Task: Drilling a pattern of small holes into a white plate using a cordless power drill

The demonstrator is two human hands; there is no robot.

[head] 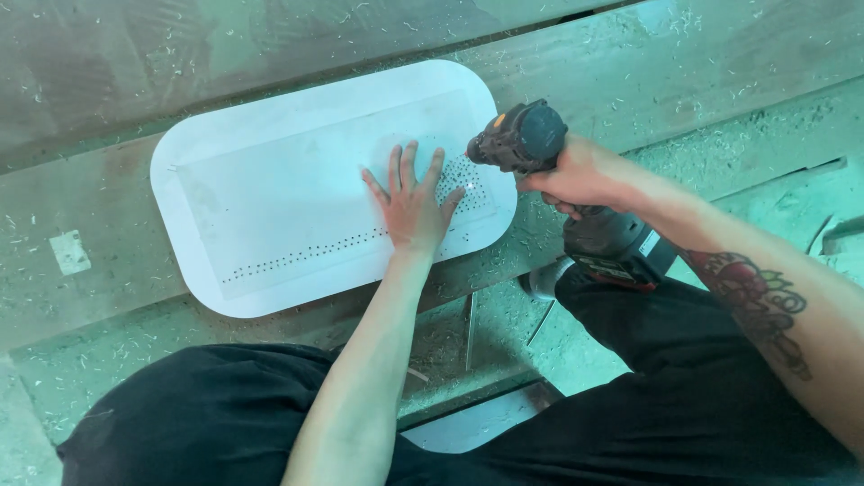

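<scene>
Head view, looking straight down. Nearest: the person's legs in black trousers (216, 423), astride a gap in the boards. Both forearms reach forward from there.

Left hand (412, 205) lies flat, fingers spread wide, palm pressed on the white panel (270, 193). It grips nothing; it only pins the panel down.

Right hand (576, 175) is closed round the grip of a cordless drill (526, 139), battery pack (621, 252) hanging below the wrist. The drill's nose points left and down at the panel, just beside the left fingertips. The bit itself is too small to make out.

The panel is a rounded rectangle with a raised inner field, lying flat across a worn wooden plank that serves as worktop (81, 198). A row of small holes (306, 254) runs along its near edge, and a denser patch sits under the drill nose.

Judged by look: thin, light sheet, fairly stiff but likely to flex and skate on the dusty wood, so it wants flat pressure close to the drilling point. To lift it, the rounded rim is the sensible hold. The surface looks smooth and may crack or scratch if forced.

Farther out: wood shavings (720, 144) scattered over the planks.
</scene>
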